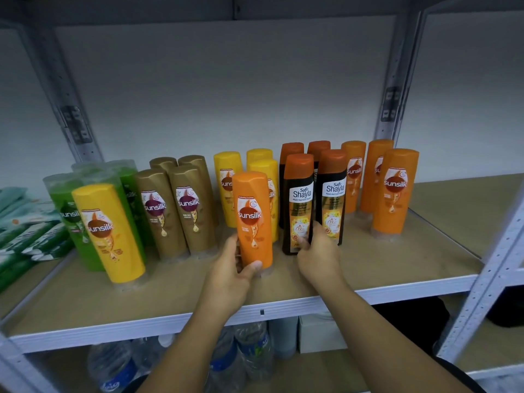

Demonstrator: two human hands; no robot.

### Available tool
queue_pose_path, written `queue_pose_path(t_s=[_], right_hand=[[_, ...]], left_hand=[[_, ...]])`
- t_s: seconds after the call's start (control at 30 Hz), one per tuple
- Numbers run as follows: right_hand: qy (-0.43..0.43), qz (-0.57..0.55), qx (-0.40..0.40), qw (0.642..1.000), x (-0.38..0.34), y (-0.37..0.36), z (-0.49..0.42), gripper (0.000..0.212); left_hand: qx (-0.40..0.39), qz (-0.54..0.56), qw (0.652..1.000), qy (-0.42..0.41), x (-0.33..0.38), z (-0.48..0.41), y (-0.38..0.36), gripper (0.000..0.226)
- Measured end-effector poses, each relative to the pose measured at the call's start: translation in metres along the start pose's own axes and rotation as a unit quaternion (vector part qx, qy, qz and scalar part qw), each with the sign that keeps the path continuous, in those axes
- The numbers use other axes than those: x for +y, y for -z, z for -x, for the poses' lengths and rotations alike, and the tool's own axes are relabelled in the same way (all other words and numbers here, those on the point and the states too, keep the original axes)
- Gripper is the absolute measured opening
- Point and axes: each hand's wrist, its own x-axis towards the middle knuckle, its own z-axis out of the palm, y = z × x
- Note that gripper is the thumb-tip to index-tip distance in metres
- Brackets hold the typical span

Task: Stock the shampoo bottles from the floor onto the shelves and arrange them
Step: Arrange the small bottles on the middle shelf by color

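Note:
An orange Sunsilk bottle [254, 219] stands cap-down on the wooden shelf [368, 259], and my left hand [235, 268] grips its lower end with thumb and fingers. My right hand [317, 251] touches the bases of two black Safi Shayla bottles [300, 205], its fingers bent against them. Behind stand yellow bottles [226, 182], gold bottles [175, 211], green bottles [68, 211] and more orange bottles [394, 191]. A lone yellow Sunsilk bottle [109, 231] stands at the front left.
Green sachet packs [25, 236] lie at the far left. Metal uprights [493, 279] frame the shelf on the right. Water bottles [252, 350] and a white box [317, 333] sit on the shelf below.

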Motion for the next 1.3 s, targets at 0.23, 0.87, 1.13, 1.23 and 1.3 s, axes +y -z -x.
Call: queue_pose_path(t_s=[0.23, 0.87, 1.13, 1.23, 1.3], right_hand=[[0.033, 0.053, -0.001, 0.998, 0.010, 0.011, 0.015, 0.035], [-0.003, -0.053, 0.011, 0.999, 0.043, 0.071, -0.013, 0.065], [0.008, -0.073, -0.007, 0.997, 0.047, 0.064, -0.027, 0.062], [0.009, -0.066, 0.003, 0.998, 0.047, 0.062, -0.030, 0.059], [0.008, -0.063, 0.004, 0.998, 0.047, 0.060, -0.032, 0.058]], left_hand=[[-0.028, 0.003, 1.000, 0.004, 0.002, 0.001, -0.002, 0.060], [0.001, 0.142, 0.990, -0.008, 0.032, -0.026, -0.052, 0.024], [-0.026, 0.179, 0.983, 0.027, 0.014, -0.045, -0.060, 0.028], [-0.023, 0.171, 0.985, 0.014, 0.011, -0.046, -0.060, 0.030], [-0.022, 0.177, 0.984, 0.010, 0.012, -0.045, -0.059, 0.029]])
